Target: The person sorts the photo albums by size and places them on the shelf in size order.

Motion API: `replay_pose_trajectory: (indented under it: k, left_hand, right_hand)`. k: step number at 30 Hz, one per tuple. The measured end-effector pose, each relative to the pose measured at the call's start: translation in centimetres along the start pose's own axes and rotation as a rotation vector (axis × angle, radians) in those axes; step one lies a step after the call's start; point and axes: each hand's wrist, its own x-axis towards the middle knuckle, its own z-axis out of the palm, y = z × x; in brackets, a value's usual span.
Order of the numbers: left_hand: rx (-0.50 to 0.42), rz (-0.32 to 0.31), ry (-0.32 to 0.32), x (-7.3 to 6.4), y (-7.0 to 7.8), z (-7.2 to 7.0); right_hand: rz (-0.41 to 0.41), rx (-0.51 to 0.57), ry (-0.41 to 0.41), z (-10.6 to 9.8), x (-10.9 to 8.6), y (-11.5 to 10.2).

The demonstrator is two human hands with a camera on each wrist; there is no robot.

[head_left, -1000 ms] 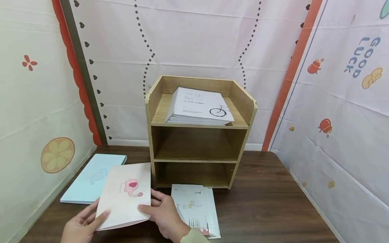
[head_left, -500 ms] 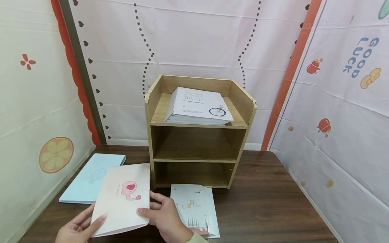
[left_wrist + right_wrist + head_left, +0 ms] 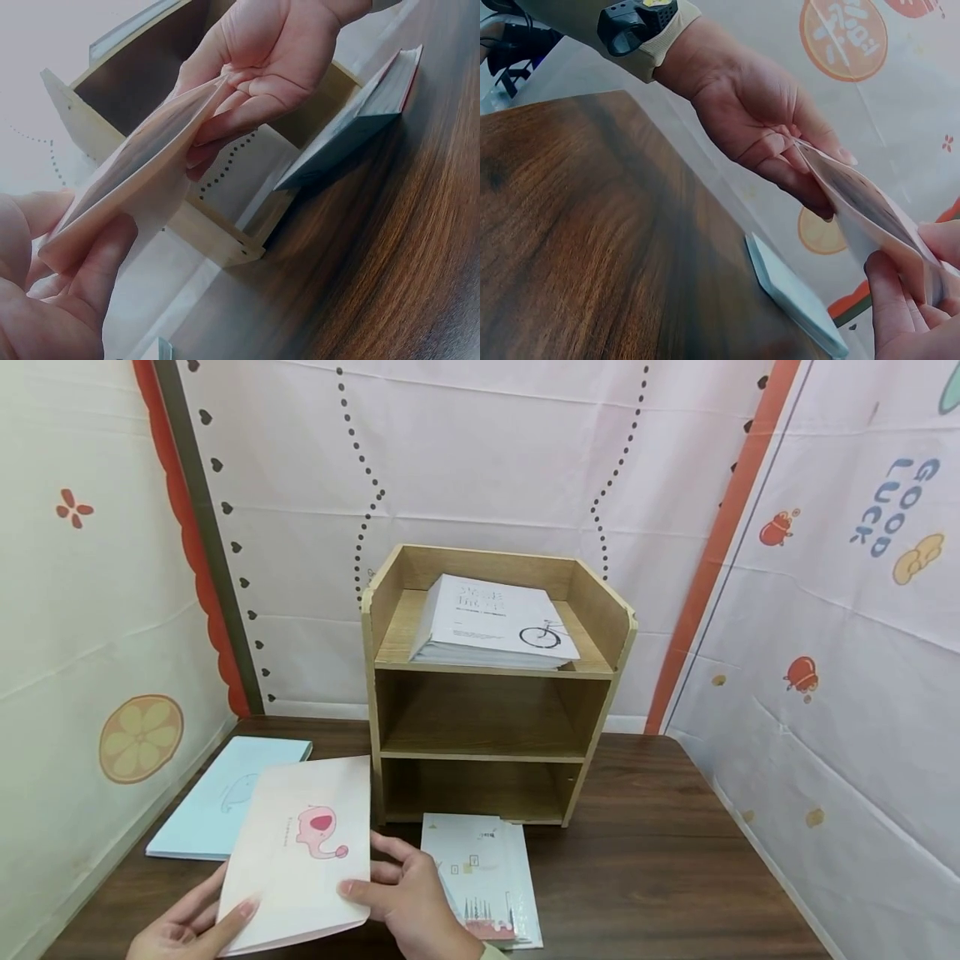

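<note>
A thin white notebook [image 3: 288,893] with a pink elephant on its cover is held tilted above the table, between both hands. At its lower left corner my left hand [image 3: 187,927] pinches it, thumb on the cover and fingers beneath. My right hand [image 3: 420,902] grips its right edge, the thumb also on the cover. Seen from the left wrist, the notebook's pages [image 3: 142,161] gape slightly between the covers. Behind it on the left lies a pale blue notebook [image 3: 198,810] with a whale drawing, partly covered in the head view.
A wooden three-tier shelf [image 3: 483,756] stands at the table's back, with a white stack of books [image 3: 498,622] showing a bicycle on its top tier. Several pale booklets [image 3: 480,860] lie in front of it. Printed cloth [image 3: 487,460] encloses the brown table [image 3: 660,860].
Both hands still hold the elephant notebook. It has shifted a little left, and the left hand has moved left and slightly down with its corner.
</note>
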Motion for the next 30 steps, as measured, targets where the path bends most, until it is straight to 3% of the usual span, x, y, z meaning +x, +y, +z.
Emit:
replay_pose_trajectory:
  k: [7,14,25,30]
  left_hand:
    - [-0.005,0.015,-0.013,-0.3,-0.3,-0.5]
    - [0.019,0.039,-0.072,-0.4,-0.7,-1.1]
    - [0.094,0.149,-0.196,-0.4,-1.6,-2.1]
    - [0.086,0.211,-0.245,-0.3,-2.0,-2.5]
  right_hand:
    - [0.009,-0.013,0.013,0.4,-0.6,-0.4]
    - [0.009,-0.028,0.017,0.5,-1.4,-0.9]
    - [0.015,-0.06,0.05,0.8,-2.2,-1.2]
    - [0.015,-0.066,0.065,1.0,-2.7,-1.6]
